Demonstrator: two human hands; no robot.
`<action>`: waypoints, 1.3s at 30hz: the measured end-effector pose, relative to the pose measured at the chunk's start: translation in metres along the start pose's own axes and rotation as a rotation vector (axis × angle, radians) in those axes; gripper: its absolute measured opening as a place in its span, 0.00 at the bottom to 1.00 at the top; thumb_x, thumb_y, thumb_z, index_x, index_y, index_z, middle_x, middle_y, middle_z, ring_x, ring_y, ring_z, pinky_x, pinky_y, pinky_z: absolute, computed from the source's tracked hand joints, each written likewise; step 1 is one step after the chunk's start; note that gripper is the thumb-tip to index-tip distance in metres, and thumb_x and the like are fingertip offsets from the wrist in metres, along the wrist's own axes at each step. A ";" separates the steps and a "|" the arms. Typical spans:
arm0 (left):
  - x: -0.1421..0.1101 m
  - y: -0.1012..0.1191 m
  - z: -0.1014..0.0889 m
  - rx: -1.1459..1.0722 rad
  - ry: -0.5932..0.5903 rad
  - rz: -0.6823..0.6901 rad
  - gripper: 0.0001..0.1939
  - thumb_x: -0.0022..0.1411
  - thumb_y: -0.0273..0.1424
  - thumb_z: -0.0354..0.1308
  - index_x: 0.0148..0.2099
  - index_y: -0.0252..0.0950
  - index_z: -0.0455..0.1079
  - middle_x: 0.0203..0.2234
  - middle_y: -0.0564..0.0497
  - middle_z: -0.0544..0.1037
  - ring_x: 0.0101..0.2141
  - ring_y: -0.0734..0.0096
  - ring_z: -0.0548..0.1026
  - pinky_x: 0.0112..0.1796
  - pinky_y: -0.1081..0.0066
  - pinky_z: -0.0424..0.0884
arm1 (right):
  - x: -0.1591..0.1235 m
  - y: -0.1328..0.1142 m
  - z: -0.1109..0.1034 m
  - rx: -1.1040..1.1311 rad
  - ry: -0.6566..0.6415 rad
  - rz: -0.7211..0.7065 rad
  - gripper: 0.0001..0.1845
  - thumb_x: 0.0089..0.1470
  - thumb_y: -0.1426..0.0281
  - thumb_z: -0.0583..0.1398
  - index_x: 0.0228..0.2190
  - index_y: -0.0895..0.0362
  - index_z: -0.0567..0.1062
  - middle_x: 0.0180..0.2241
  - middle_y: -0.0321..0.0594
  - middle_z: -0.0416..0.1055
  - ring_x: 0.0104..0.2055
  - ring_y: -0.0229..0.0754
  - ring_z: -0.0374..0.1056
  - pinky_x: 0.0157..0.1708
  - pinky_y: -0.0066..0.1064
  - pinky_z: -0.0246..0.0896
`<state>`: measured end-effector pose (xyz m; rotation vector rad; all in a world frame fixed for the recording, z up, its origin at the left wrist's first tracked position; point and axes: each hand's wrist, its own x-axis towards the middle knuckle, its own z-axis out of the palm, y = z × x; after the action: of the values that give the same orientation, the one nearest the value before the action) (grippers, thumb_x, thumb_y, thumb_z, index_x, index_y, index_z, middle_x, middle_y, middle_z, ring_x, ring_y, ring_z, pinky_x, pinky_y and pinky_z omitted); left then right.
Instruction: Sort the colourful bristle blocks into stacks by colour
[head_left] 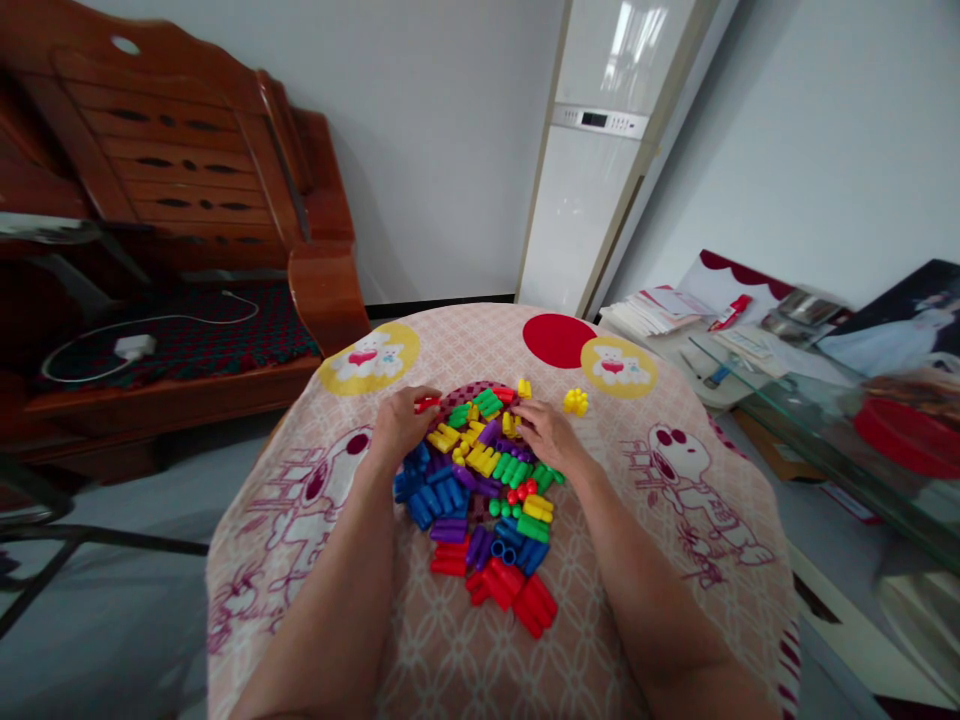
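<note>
The toy blocks (512, 470), heaped on the tablecloth (457, 670) between the forearms (337, 580), look light, stiff and slick, best pinched across their sides; at their ten o'clock the left hand (403, 422) pinches a red block (428, 404), while the right hand (553, 434), at two, has a grip I cannot tell.

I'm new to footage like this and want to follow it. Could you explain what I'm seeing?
There's no machine: these are a person's bare hands, seen by a camera worn on their head, looking forward and down. On the patterned tablecloth lies a pile of toy blocks in red, yellow, green, blue and purple. The left hand seems to pinch a red block. The right hand is at the pile's right side; whether it grips anything is unclear.
</note>
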<state>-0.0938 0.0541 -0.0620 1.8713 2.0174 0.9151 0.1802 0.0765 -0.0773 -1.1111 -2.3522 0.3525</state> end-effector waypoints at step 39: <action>-0.002 0.011 -0.020 -0.136 -0.093 0.029 0.15 0.53 0.38 0.56 0.36 0.36 0.79 0.27 0.49 0.82 0.28 0.65 0.77 0.32 0.71 0.70 | -0.007 -0.002 -0.066 -0.535 0.167 0.606 0.11 0.61 0.65 0.58 0.39 0.58 0.77 0.37 0.48 0.78 0.39 0.44 0.73 0.37 0.29 0.58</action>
<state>-0.0959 0.0459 -0.0403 1.8390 1.8315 0.9303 0.2191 0.0709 -0.0235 -2.0196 -1.9608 -0.1836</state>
